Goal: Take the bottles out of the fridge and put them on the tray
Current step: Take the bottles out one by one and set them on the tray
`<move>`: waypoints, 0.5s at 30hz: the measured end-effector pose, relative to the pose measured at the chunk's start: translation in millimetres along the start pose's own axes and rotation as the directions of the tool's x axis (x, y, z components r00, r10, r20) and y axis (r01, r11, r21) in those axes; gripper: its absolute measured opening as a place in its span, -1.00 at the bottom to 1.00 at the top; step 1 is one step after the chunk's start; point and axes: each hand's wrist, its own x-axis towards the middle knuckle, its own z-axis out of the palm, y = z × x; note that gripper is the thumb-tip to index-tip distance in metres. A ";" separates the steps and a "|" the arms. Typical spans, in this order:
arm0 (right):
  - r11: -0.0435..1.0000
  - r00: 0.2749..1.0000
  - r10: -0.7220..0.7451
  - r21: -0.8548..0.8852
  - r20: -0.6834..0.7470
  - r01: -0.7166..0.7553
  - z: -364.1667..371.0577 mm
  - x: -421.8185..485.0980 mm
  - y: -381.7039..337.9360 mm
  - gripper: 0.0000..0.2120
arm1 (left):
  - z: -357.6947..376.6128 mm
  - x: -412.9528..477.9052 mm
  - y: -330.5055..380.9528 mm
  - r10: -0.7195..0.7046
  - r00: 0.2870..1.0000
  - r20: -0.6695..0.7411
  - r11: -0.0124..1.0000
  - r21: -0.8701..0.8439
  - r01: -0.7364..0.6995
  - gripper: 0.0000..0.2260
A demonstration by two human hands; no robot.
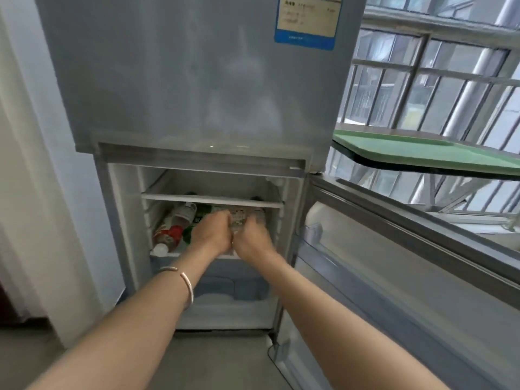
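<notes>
Both forearms reach into the open fridge (197, 114); left hand (209, 230) and right hand (253, 237) each clasp the clear bottle (239, 218) under its shelf. Green tray (422, 153) beside the fridge; sticker (306, 21) unreadable.

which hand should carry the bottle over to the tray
Right, probably. The green tray sits up to the right of the fridge, on the right hand's side. Both hands have a grip on the clear bottle; the left hand would have to cross over.
</notes>
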 end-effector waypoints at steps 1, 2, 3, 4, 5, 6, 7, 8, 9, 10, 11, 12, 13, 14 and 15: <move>0.998 0.999 0.031 -0.054 0.038 -0.029 9.2 19.7 5.8 -0.59 | 5.0 10.7 -10.8 0.009 1.000 -0.013 1.000 -0.010 -0.009 -0.83; 0.992 0.996 0.064 -0.115 0.064 -0.056 18.1 39.6 12.3 -0.57 | 9.9 22.1 -20.4 0.017 1.000 -0.014 1.000 -0.021 -0.018 -0.82; 0.984 0.993 0.094 -0.160 0.073 -0.081 27.4 59.2 21.0 -0.54 | 15.8 33.6 -28.9 0.021 1.000 -0.008 0.999 -0.029 -0.022 -0.80; 0.972 0.988 0.138 -0.201 0.073 -0.121 36.8 78.8 30.7 -0.52 | 22.5 45.4 -35.7 0.018 1.000 0.009 1.000 -0.021 -0.018 -0.80; 0.960 0.984 0.166 -0.238 0.060 -0.148 40.3 88.7 39.4 -0.50 | 23.9 48.2 -38.8 0.017 1.000 0.024 1.000 -0.009 -0.017 -0.79; 0.946 0.981 0.190 -0.274 0.044 -0.171 48.8 104.2 49.1 -0.48 | 30.4 57.2 -43.9 0.018 0.999 0.043 1.000 -0.004 -0.018 -0.79; 0.938 0.976 0.214 -0.287 0.037 -0.195 58.2 117.2 58.1 -0.45 | 36.9 64.8 -49.1 0.030 0.998 0.055 1.000 -0.006 -0.030 -0.79; 0.930 0.970 0.241 -0.295 0.040 -0.219 68.8 132.6 68.5 -0.44 | 44.3 73.6 -52.6 0.044 0.997 0.067 0.999 -0.008 -0.044 -0.78; 0.927 0.967 0.251 -0.299 0.050 -0.226 76.5 142.9 76.9 -0.44 | 49.6 78.7 -55.6 0.056 0.996 0.070 0.998 -0.007 -0.056 -0.79; 0.927 0.965 0.256 -0.298 0.052 -0.230 83.5 152.9 83.5 -0.42 | 54.8 84.0 -57.6 0.063 0.995 0.072 0.998 -0.004 -0.063 -0.80; 0.926 0.967 0.251 -0.302 0.048 -0.225 88.2 158.6 86.7 -0.42 | 62.1 89.8 -60.0 0.073 0.995 0.074 0.997 -0.013 -0.072 -0.82; 0.929 0.971 0.238 -0.301 0.033 -0.218 91.1 162.2 88.9 -0.43 | 67.5 93.7 -60.9 0.079 0.994 0.075 0.997 -0.026 -0.077 -0.82; 0.927 0.974 0.226 -0.313 0.019 -0.209 92.5 164.5 90.8 -0.45 | 72.1 97.3 -61.1 0.084 0.994 0.074 0.996 -0.040 -0.081 -0.82; 0.924 0.977 0.213 -0.327 0.001 -0.201 92.7 164.3 91.8 -0.49 | 75.4 99.3 -61.2 0.083 0.994 0.073 0.995 -0.053 -0.079 -0.81; 0.922 0.981 0.195 -0.337 -0.020 -0.190 92.8 163.2 92.9 -0.52 | 78.2 101.0 -61.9 0.083 0.994 0.072 0.995 -0.062 -0.078 -0.81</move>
